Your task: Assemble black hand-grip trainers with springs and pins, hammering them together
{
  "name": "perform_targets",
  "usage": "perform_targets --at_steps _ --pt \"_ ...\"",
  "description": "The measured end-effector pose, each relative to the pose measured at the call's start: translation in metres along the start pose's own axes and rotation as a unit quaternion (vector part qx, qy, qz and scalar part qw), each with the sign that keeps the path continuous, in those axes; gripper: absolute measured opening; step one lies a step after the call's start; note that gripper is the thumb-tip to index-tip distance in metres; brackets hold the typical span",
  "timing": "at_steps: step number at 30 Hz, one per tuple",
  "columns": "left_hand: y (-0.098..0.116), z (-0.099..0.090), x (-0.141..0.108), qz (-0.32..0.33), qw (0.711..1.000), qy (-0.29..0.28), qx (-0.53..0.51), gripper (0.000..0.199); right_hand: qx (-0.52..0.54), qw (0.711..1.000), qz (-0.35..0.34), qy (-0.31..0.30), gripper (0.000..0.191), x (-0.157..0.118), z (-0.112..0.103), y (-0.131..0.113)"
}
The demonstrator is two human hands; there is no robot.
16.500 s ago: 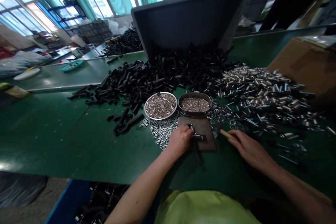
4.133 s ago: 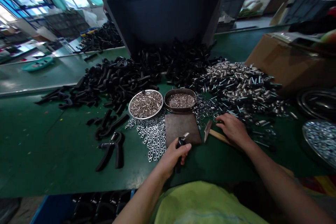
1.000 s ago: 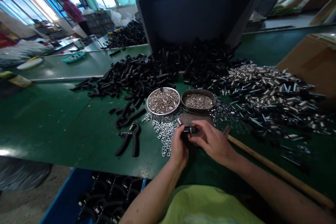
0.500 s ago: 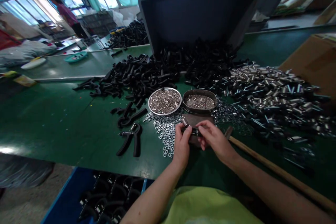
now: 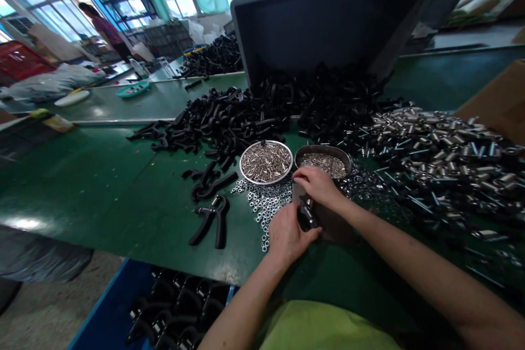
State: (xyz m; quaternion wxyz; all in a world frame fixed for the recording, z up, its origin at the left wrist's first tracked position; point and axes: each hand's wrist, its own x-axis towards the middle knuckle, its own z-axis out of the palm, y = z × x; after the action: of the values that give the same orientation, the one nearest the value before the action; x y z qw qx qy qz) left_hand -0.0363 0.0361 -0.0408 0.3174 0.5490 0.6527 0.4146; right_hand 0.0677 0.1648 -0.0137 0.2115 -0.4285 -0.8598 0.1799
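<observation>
My left hand [image 5: 287, 232] grips a black clamp part [image 5: 308, 216] with a shiny metal piece, low over a dark metal plate [image 5: 334, 224]. My right hand [image 5: 318, 183] is just above it, fingertips pressed together near the rim of the round dish [image 5: 266, 162] of small metal pins; whatever they hold is too small to make out. Behind my right hand stands an oval tin [image 5: 324, 159] of tiny metal pieces. Loose nuts [image 5: 264, 205] are scattered left of the plate. An assembled black clamp [image 5: 212, 221] lies farther left.
Black handles [image 5: 229, 120] are heaped before a large tilted grey bin [image 5: 336, 27]. Springs and screws [image 5: 447, 147] pile up at the right, near a cardboard box [image 5: 498, 101]. A blue crate [image 5: 106, 306] of clamps is below the table edge. A person [image 5: 104, 30] stands far left.
My right hand has left the black part and moved up and left toward the dish. My left hand has turned and lowered the part onto the plate. The view has shifted slightly.
</observation>
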Motion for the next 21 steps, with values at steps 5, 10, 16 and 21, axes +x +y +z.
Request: perform_targets --at_steps 5,10,16,21 --pt "-0.002 0.006 -0.001 0.092 0.989 -0.039 0.108 0.046 -0.061 0.997 -0.047 -0.022 0.015 0.055 0.023 -0.009" --pt "-0.007 0.008 -0.001 0.146 0.974 -0.063 0.163 0.058 -0.078 0.995 -0.051 -0.033 0.017 0.067 0.035 -0.01" --pt "-0.005 0.012 0.002 0.135 0.954 -0.058 0.26 0.059 -0.035 0.999 -0.026 -0.011 0.015 0.057 0.022 -0.012" --pt "-0.003 0.011 0.005 0.131 0.953 -0.067 0.265 0.058 0.055 0.998 -0.023 -0.038 0.015 0.0 -0.009 0.003"
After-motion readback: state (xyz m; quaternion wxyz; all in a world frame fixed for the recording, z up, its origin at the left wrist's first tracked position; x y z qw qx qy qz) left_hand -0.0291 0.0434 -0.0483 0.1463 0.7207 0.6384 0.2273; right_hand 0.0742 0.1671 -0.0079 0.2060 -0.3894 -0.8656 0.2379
